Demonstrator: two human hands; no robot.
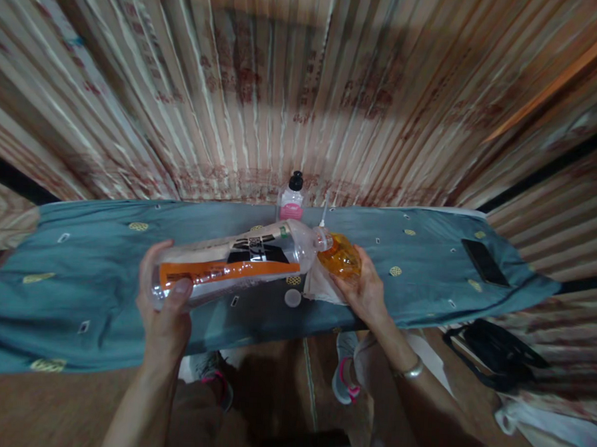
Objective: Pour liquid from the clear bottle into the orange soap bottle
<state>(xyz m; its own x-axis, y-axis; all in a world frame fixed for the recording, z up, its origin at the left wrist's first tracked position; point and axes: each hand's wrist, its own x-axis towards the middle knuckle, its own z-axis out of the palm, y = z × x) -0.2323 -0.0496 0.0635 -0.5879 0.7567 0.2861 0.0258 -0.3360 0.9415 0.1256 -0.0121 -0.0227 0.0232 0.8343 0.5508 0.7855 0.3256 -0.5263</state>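
My left hand (167, 303) is wrapped round the base of a large clear plastic bottle (237, 257) with an orange and black label. The bottle lies nearly level in the air, its neck pointing right. Its mouth meets the top of a small amber bottle (344, 258), which my right hand (368, 290) grips from the right, tilted toward the large bottle. Whether the two mouths touch, I cannot tell. Below them are a white cloth (322, 288) and a round whitish cap (292, 298) on the table. A thin white pump tube (324, 211) shows behind the large bottle's neck.
A small bottle with a black cap and pink label (292, 200) stands at the table's back. A dark phone (484, 261) lies at the right on the teal tablecloth (420, 276). A black bag (496, 350) rests below right. A striped curtain (306, 84) hangs behind.
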